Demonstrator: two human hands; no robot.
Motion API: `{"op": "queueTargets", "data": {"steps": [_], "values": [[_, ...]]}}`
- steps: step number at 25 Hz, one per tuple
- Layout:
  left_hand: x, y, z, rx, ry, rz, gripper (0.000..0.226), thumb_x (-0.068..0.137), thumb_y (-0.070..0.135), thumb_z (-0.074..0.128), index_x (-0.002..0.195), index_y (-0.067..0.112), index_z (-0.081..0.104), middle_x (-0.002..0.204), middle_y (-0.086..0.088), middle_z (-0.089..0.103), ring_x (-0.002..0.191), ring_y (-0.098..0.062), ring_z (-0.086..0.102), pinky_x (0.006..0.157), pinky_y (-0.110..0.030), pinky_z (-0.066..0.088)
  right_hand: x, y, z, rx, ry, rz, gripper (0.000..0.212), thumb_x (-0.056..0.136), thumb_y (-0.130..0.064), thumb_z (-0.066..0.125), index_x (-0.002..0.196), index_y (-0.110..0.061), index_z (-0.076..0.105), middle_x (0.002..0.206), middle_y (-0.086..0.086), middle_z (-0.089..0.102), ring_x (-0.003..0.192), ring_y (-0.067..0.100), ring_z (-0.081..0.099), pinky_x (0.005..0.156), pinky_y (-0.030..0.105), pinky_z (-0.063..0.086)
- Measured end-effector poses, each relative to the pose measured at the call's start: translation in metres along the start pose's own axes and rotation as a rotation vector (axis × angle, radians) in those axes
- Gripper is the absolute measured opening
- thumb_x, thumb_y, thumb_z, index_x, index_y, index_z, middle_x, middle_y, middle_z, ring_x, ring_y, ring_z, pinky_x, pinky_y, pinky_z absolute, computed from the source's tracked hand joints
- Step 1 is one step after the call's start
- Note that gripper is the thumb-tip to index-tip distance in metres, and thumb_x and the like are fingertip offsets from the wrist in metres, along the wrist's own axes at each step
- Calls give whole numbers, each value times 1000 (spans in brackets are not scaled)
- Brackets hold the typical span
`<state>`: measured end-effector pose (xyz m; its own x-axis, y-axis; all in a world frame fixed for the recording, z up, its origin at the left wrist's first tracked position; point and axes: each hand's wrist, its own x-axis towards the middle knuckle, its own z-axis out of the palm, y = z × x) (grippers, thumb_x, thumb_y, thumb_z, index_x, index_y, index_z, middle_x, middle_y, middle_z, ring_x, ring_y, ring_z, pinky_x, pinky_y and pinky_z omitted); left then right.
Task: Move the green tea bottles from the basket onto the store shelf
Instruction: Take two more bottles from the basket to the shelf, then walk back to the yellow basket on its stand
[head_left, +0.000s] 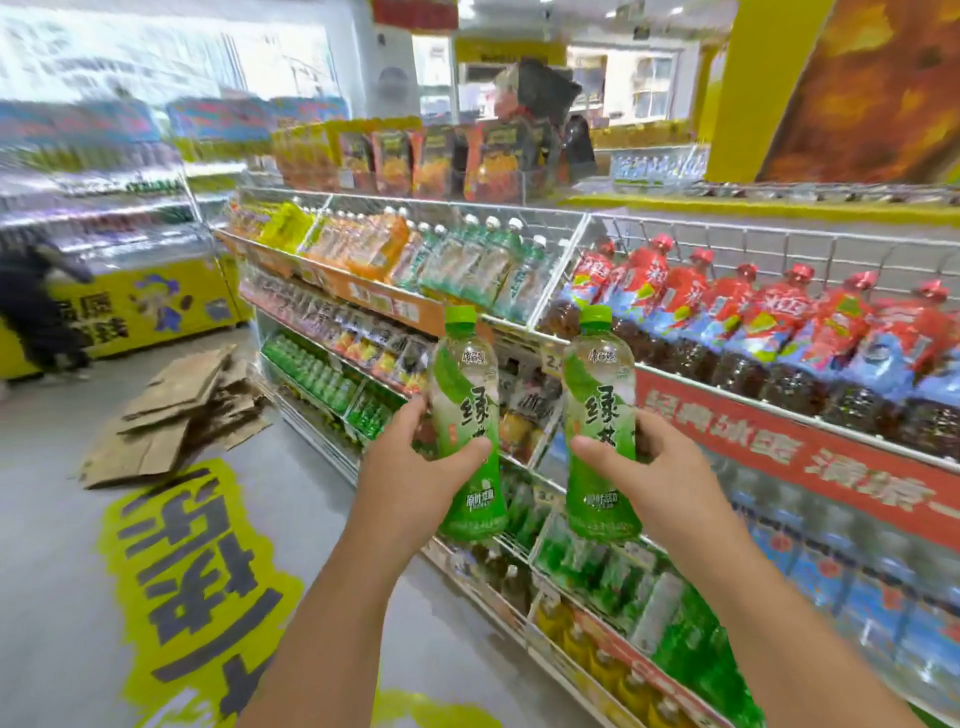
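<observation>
Both hands hold upright green tea bottles before the store shelf (519, 322): left hand (410, 467) grips one bottle (465, 415), right hand (660, 467) another (600, 415), labels outward, probably for shelving. Basket unseen.

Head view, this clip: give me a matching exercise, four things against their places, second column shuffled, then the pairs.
Things:
1. left bottle
2. right bottle
3. cardboard
4. red-capped bottles

Places:
A. flat on the floor
B. in the left hand
C. lying in the upper shelf bin
D. in the right hand

Pairs: 1-B, 2-D, 3-A, 4-C
</observation>
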<state>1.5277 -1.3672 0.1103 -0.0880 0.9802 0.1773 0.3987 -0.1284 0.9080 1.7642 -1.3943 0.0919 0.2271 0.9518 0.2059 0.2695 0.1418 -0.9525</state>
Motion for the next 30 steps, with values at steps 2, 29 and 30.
{"op": "queueTargets", "data": {"steps": [2, 29, 30], "values": [[25, -10, -11, -15, 48, -16, 102, 53, 72, 74, 145, 35, 50, 125, 16, 65, 114, -10, 64, 99, -45, 55, 24, -1, 24, -9, -35, -4, 59, 63, -69, 78, 111, -36, 70, 101, -18, 77, 92, 4, 74, 86, 45, 61], [407, -174, -111, -15, -364, 123, 55, 72, 60, 79, 117, 68, 49, 85, 59, 46, 79, 32, 49, 65, -14, 36, 250, 30, 303, -127, 358, 235, 96, 66, -71, 82, 148, -37, 46, 152, -15, 50, 139, 16, 48, 109, 42, 43], [416, -180, -107, -15, -372, 103, 54, 71, 61, 79, 112, 72, 47, 86, 57, 46, 80, 25, 50, 67, -15, 36, 259, 36, 308, -133, 356, 243, 100, 65, -72, 81, 151, -36, 44, 155, -13, 47, 140, 16, 46, 109, 42, 42]]}}
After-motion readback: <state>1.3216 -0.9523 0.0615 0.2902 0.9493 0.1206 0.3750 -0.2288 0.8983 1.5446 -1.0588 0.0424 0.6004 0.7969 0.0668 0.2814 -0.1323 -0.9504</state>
